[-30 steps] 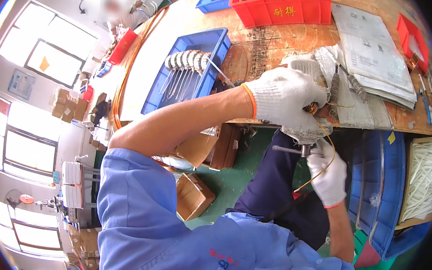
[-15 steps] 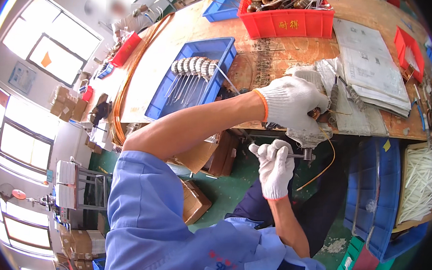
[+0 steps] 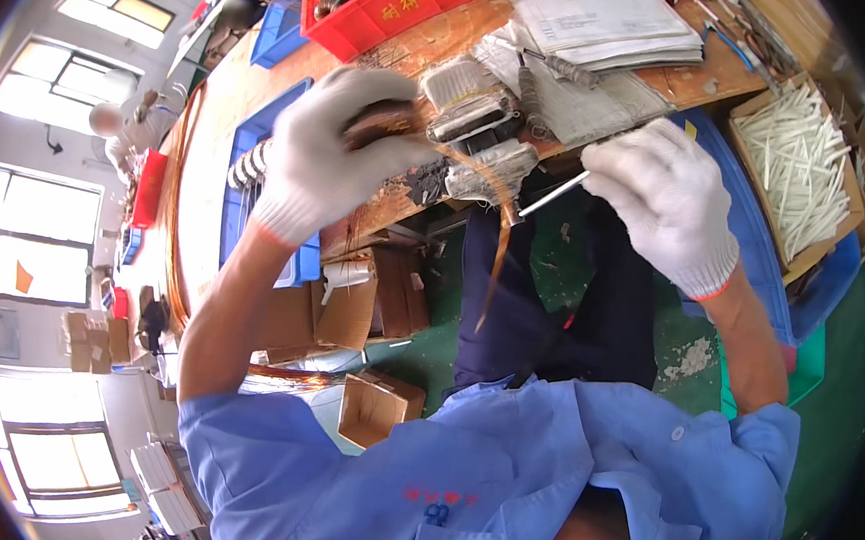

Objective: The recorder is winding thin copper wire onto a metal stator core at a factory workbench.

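My left hand [image 3: 336,148], in a white knit glove, curls around a copper-wound coil [image 3: 387,126] at the bench's front edge. Most of the coil is hidden by the glove. A copper wire [image 3: 499,245] runs from it in a curve to the right and hangs down, blurred. Between the fingertips of my gloved right hand [image 3: 663,201] is a thin white tube [image 3: 556,191], pointing toward the wire; whether they touch I cannot tell. Between my hands stands a vise with cloth-wrapped jaws [image 3: 492,171].
Two wrapped-handle tools [image 3: 530,96] and papers [image 3: 600,26] lie behind the vise. A red bin of coils [image 3: 400,12] stands farther back. Left is a blue tray [image 3: 251,137] with coils; right, a box of white tubes [image 3: 791,165]. Cardboard boxes [image 3: 373,406] sit below.
My left hand has lifted the coil from the vise and moved left. My right hand has left the vise handle, moved up and right, and now holds a white tube. The view has shifted.
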A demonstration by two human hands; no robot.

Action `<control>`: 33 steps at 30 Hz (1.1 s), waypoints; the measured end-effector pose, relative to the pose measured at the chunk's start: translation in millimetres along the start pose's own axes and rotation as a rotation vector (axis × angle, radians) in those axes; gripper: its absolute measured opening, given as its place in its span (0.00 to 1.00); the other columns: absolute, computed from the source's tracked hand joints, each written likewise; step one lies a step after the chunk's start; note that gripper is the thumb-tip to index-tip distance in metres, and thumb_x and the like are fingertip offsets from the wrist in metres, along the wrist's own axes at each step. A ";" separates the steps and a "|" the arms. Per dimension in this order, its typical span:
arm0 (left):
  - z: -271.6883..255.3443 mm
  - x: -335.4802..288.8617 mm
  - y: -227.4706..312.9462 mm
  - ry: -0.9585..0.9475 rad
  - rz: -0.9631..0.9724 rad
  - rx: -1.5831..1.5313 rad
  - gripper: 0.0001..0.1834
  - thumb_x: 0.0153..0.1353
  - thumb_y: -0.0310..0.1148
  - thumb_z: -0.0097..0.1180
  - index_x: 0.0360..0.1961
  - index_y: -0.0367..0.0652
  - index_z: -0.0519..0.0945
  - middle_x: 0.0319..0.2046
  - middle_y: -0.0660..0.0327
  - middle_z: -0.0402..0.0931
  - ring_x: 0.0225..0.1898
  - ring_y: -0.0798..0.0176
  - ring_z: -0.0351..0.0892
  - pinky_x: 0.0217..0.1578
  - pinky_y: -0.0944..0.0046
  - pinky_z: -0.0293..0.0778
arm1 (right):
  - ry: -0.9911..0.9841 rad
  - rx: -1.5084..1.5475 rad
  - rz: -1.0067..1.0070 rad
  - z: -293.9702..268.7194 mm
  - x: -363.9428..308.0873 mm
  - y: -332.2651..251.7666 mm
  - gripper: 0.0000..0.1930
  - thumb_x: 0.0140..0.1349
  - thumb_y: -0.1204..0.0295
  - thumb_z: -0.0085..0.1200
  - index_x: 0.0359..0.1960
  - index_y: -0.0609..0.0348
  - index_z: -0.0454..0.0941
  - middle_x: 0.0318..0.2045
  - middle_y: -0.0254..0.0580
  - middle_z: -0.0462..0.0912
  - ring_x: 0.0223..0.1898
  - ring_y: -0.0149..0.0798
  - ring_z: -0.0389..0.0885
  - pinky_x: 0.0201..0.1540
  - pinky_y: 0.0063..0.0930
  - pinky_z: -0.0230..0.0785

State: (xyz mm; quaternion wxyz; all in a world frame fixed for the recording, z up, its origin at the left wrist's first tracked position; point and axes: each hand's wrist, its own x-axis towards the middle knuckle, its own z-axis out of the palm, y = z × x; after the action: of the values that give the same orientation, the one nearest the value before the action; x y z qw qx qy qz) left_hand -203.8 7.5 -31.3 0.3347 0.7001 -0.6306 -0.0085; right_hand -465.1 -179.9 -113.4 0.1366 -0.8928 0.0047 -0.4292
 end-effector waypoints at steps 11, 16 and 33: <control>4.5 -71.9 62.7 -0.002 0.111 0.291 0.54 0.35 0.41 0.84 0.66 0.36 0.74 0.44 0.49 0.82 0.44 0.46 0.84 0.47 0.53 0.79 | 0.160 1.571 0.573 58.3 31.0 -87.2 0.12 0.75 0.73 0.57 0.54 0.66 0.80 0.42 0.41 0.88 0.32 0.25 0.85 0.34 0.22 0.81; -24.6 -79.6 89.4 -0.090 0.144 0.308 0.43 0.37 0.38 0.82 0.59 0.37 0.79 0.41 0.51 0.82 0.41 0.44 0.83 0.46 0.52 0.78 | 0.345 1.677 0.627 47.9 35.8 -107.7 0.12 0.79 0.73 0.49 0.50 0.70 0.81 0.38 0.47 0.87 0.30 0.34 0.87 0.32 0.27 0.83; 39.1 -125.5 52.6 -0.147 -0.405 -0.517 0.36 0.51 0.49 0.80 0.51 0.31 0.83 0.38 0.58 0.84 0.40 0.68 0.83 0.45 0.65 0.80 | 0.200 1.522 0.775 57.9 0.4 -104.2 0.14 0.80 0.68 0.48 0.47 0.68 0.81 0.32 0.42 0.85 0.23 0.31 0.83 0.24 0.27 0.79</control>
State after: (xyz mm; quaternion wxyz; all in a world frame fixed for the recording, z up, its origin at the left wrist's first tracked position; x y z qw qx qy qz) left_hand -292.6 102.1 -87.9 0.4464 0.7005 -0.4782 -0.2852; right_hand -431.7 -65.7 -121.7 0.8340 -0.4515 0.0322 -0.3155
